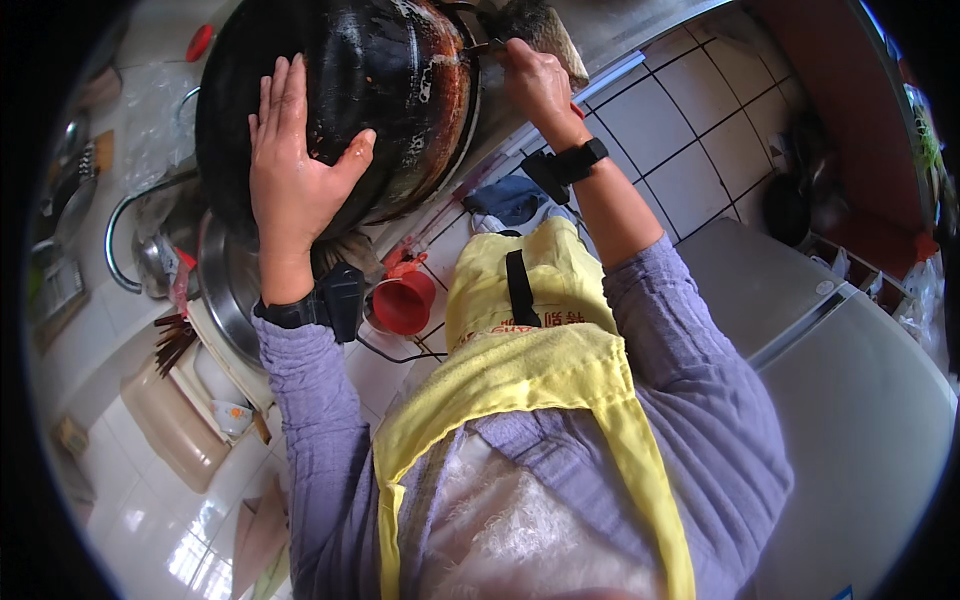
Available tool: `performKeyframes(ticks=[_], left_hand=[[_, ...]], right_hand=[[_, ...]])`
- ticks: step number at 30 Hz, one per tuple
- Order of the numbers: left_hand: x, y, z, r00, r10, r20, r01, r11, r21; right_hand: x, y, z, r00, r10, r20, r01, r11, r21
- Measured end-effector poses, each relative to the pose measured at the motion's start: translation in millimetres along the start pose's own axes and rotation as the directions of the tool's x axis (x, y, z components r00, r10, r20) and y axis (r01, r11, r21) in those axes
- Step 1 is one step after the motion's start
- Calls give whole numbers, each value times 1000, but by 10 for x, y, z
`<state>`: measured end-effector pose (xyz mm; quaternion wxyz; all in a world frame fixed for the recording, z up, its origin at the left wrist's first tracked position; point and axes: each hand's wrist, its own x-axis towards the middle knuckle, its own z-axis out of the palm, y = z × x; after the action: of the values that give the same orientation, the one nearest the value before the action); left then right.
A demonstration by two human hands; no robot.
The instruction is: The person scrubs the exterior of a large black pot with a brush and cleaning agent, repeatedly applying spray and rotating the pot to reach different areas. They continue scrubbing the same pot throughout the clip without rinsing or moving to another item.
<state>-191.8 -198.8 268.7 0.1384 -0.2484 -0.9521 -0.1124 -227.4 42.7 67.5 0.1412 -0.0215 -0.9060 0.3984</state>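
Note:
A large, blackened metal pot or wok (pixel 375 82) lies tipped with its rounded outside toward me, brown burnt streaks near the rim. My left hand (pixel 292 150) rests flat against this dark surface, its thumb spread away and nothing held. At the rim on the right, my right hand (pixel 536 79) is closed around a thin metal part, which looks like the pot's handle; the fingers hide most of it. Just beyond that hand lies a dark block with a pale, rough edge (pixel 555 45) on the metal counter (pixel 630 30).
A chrome faucet (pixel 112 240) curves left of the pot, near a steel basin (pixel 217 300). Chopsticks (pixel 174 337) stick out beside a bowl (pixel 231 417). A red plastic dipper (pixel 405 302) is below. The refrigerator (pixel 840 420) stands to my right, over a tiled floor (pixel 682 112).

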Motion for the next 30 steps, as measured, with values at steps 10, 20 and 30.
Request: performKeyframes(ticks=[10,20,30], left_hand=[[10,-11,7,1000,-4,-3,4,1000,15],[2,9,0,1000,-1,4,1,1000,16],[24,-48,9,1000,-2,-17,3,1000,10]], right_hand=[[16,19,27,998,-35,-44,36,999,37],[108,35,-17,999,4,38,-6,999,54],[255,68,-44,990,27,139,-20,998,-55]])
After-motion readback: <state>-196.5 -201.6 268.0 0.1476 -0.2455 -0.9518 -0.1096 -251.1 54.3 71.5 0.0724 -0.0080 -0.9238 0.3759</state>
